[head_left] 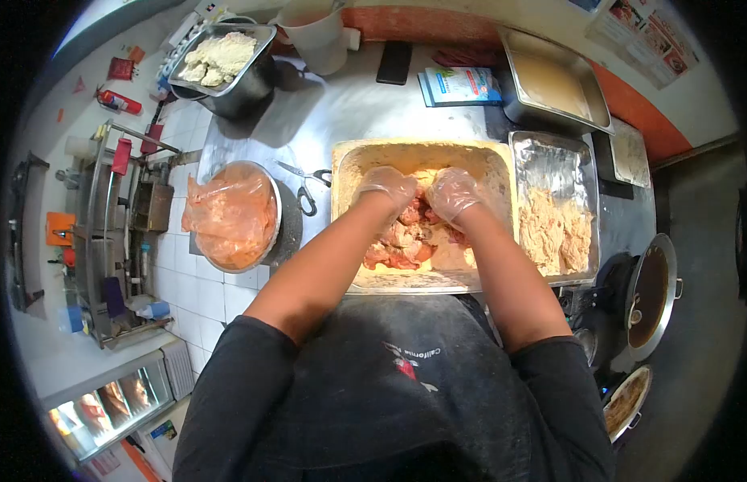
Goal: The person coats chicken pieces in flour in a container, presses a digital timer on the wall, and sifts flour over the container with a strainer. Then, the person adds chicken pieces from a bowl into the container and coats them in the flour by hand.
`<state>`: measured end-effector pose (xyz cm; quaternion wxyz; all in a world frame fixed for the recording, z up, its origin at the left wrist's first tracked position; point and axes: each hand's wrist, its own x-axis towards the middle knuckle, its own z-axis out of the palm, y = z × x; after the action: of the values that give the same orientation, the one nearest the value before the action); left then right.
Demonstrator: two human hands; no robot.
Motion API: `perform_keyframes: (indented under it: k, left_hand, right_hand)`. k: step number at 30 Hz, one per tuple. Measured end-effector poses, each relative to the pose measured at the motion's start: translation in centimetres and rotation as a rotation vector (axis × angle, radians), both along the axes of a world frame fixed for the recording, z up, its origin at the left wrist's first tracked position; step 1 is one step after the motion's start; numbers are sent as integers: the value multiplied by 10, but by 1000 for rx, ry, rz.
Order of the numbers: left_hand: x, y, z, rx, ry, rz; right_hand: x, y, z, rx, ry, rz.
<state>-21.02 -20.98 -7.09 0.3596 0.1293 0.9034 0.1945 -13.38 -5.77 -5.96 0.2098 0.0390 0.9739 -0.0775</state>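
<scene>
A deep rectangular pan in front of me holds yellowish flour and pieces of raw meat. My left hand, in a clear plastic glove, reaches into the flour at the pan's left side, above the meat. Across from it, my right hand, gloved the same way, is at the meat's upper right edge. The fingers of both hands are hidden in flour and meat. Right beside the pan, a metal tray holds floured pieces.
Left of the pan are scissors and a bowl of raw meat under plastic. A tub of pale dough, a jug, a phone and a pan of liquid stand behind. Frying pans are at right.
</scene>
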Motion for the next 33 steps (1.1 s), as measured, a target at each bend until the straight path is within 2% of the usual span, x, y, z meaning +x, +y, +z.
perform_keyframes:
  k: [2,5,6,7,9,10,12,13,14,16,17,18,20,22,24,25,27,29,30,31,32,33]
  left_hand:
    - [7,0,13,92,-114,89]
    - [26,-11,34,166,-204,85]
    - [20,-17,61,-55,-200,-152]
    - [22,-28,64,-44,-115,-210]
    - [46,-49,63,-22,43,-332]
    - [54,-48,65,-97,38,-344]
    - [67,-41,68,-245,35,-366]
    - [65,-37,54,-277,-36,-532]
    - [59,-32,30,-308,-105,-696]
    - [72,-40,20,-97,25,-600]
    - [74,-41,29,-101,9,-566]
    - [76,-41,40,-106,-6,-534]
    - [77,-35,50,-150,-66,-423]
    - [78,-35,30,-6,-20,-251]
    - [77,-40,16,141,-75,-95]
    - [76,-42,33,213,-151,-23]
    - [63,-44,30,184,-211,-62]
    - [63,-45,43,-7,-116,-122]
    - [69,-45,58,-112,-107,-129]
    - [76,-46,68,-218,-97,-140]
    - [84,-49,52,-238,-110,-387]
    - [87,-49,41,-230,-120,-474]
  right_hand:
    - [1,-5,5,-130,-60,11]
    - [20,-11,37,-380,-93,-50]
    - [35,-2,50,-416,-65,-53]
    - [42,7,60,-452,-36,-56]
    - [42,18,77,-281,-140,-73]
    - [42,21,80,-198,-194,-82]
    - [40,18,52,-13,-304,1]
    - [39,16,29,81,-354,46]
    - [50,14,-6,201,-453,338]
    - [53,-8,0,138,-449,160]
    - [56,-22,11,103,-453,74]
    - [60,-26,29,18,-500,171]
    - [65,-34,16,-57,-407,109]
    - [62,-35,-1,-98,-364,133]
    - [70,-17,-3,-528,-258,-179]
    - [72,-15,10,-589,-228,-281]
    - [75,-10,37,-718,-148,-480]
    - [72,-12,66,-444,-237,-512]
    - [72,-12,66,-251,-383,-418]
    - [76,-14,62,-214,-425,-295]
    - [84,-16,56,-176,-463,-175]
    - [89,-18,50,-137,-497,-54]
